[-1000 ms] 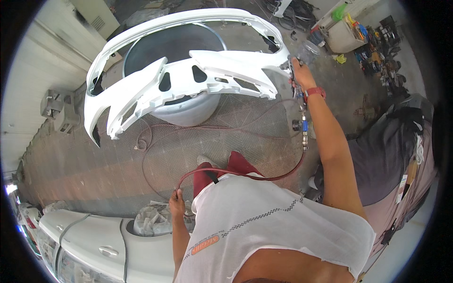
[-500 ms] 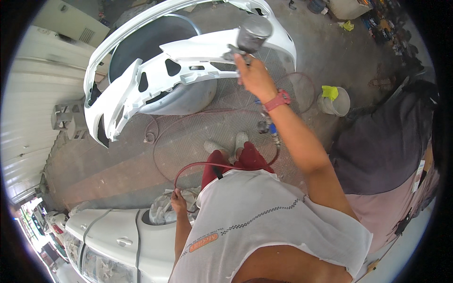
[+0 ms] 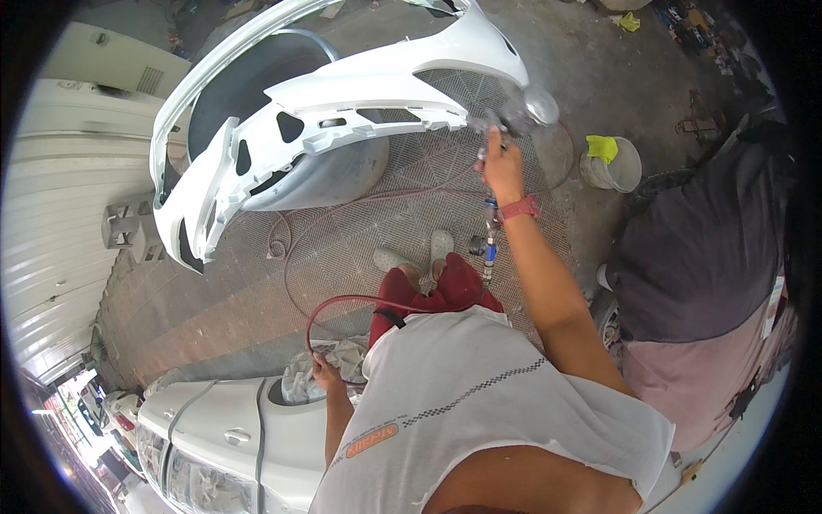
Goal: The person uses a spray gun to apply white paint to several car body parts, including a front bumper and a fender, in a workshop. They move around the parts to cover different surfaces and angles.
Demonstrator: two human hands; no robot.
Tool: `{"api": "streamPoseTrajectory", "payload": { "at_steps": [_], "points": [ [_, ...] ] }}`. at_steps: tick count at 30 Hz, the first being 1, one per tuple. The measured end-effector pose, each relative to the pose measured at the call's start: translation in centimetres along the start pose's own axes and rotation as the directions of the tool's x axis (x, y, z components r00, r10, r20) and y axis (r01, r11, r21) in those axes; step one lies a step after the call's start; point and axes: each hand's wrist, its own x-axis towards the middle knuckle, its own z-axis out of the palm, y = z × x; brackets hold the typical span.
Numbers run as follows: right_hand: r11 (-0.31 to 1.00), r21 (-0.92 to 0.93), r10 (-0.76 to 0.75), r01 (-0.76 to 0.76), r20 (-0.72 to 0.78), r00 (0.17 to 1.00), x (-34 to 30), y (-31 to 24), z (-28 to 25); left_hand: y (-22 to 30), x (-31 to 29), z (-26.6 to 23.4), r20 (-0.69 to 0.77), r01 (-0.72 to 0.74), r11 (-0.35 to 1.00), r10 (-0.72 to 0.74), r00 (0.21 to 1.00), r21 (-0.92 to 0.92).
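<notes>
My right hand (image 3: 503,167) is wrapped round a spray gun (image 3: 512,122), whose metal cup (image 3: 540,105) tilts to the right. The gun is beside the right end of a white car bumper (image 3: 368,84); whether they touch I cannot tell. The bumper rests on a large grey drum (image 3: 355,171). Low at my left side, my left hand (image 3: 325,372) is closed on a red air hose (image 3: 347,299), which loops across my thighs. A blue and metal fitting (image 3: 490,248) hangs below my right wrist.
Behind my left side stands a white car (image 3: 227,428) with plastic sheeting (image 3: 321,368) on it. At the right are a bucket (image 3: 623,164) with a yellow cloth (image 3: 602,148) and a dark draped cover (image 3: 693,248). More hose (image 3: 402,197) lies across the mesh floor.
My right hand has carried the spray gun rightward and a little nearer, from over the bumper to its right end, and the cup now leans over. My left hand keeps its hold on the hose.
</notes>
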Motion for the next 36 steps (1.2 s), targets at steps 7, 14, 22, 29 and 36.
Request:
{"api": "streamPoseTrajectory", "payload": {
  "at_steps": [7, 14, 22, 29, 36],
  "points": [
    [0.998, 0.049, 0.032, -0.029, -0.072, 0.997, -1.3, 2.3, 0.8, 0.5, 0.4, -0.2, -0.007, 0.061, 0.984, -0.064, 0.998, -0.167],
    [0.970, 0.092, -0.241, 0.226, 0.237, 0.941, -5.2, -4.3, 11.7, -1.7, 0.1, -2.1, -0.069, 0.078, 0.933, -0.109, 0.992, -0.350],
    [0.955, 0.189, -0.296, 0.228, 0.639, 0.710, -10.1, -12.7, 23.5, -6.7, 0.4, -3.8, -0.067, 0.157, 0.834, -0.226, 0.972, -0.529],
    [0.957, 0.057, -0.241, 0.285, 0.705, 0.667, -12.1, -15.3, 32.9, -8.1, 6.8, -6.3, 0.059, 0.120, 0.930, -0.106, 0.993, -0.347],
    [0.918, -0.123, -0.330, 0.378, 0.295, 0.897, -7.7, -18.5, 39.6, -6.4, 14.1, -11.3, 0.209, 0.090, 0.912, -0.004, 0.978, -0.400]
  ]
}}
